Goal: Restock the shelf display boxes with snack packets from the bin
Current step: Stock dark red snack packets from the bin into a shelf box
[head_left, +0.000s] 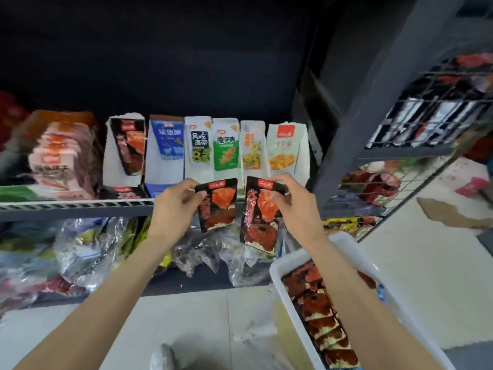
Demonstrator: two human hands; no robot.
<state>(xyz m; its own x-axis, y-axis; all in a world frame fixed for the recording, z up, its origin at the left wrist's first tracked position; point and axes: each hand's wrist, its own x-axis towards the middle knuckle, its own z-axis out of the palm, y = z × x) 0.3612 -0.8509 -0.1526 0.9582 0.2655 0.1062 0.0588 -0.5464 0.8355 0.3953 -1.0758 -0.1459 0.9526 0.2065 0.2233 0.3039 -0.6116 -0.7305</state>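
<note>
My left hand (174, 206) pinches the top corner of a black-and-red snack packet (220, 206) in front of the shelf edge. Beside it, my right hand (292, 201) grips a second packet of the same kind (260, 222), which hangs a little lower. A white bin (344, 244) at the lower right holds several more of these packets (322, 316). On the shelf stands a row of white display boxes; the one with the matching black-and-red packet (128, 150) is at the left of the row.
Other display boxes hold blue (166, 142), green (225, 150) and yellow (281, 150) packets. A stack of pink packets (58, 156) sits at far left. Clear plastic bags (88, 247) crowd the lower shelf. A wire rack (426, 124) with goods stands at right.
</note>
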